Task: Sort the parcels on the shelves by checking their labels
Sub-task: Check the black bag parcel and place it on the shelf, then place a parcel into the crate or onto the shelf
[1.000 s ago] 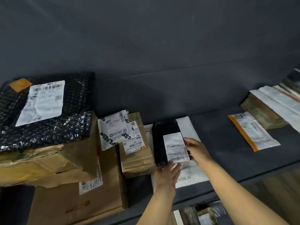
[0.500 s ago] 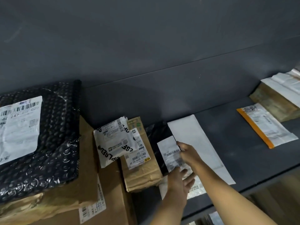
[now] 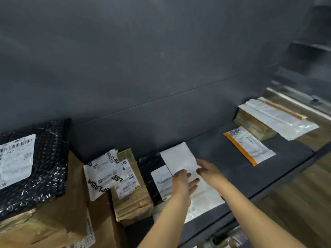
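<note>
two bare hands and two bare forearms are all of the person that shows. the left hand and the right hand are uncovered, their fingers too blurred to make out nails or fine detail. the left forearm and the right forearm run unclothed to the lower edge, slim and smooth in outline.

The left forearm is raised from the bottom centre of the frame, and the right forearm is stretched on a diagonal from the lower right. The left grip is seen back upward at lower centre, with fingers laid out flat toward the upper right. The right grip is held just to its right, with fingers loosely straightened and pointed left.
</note>
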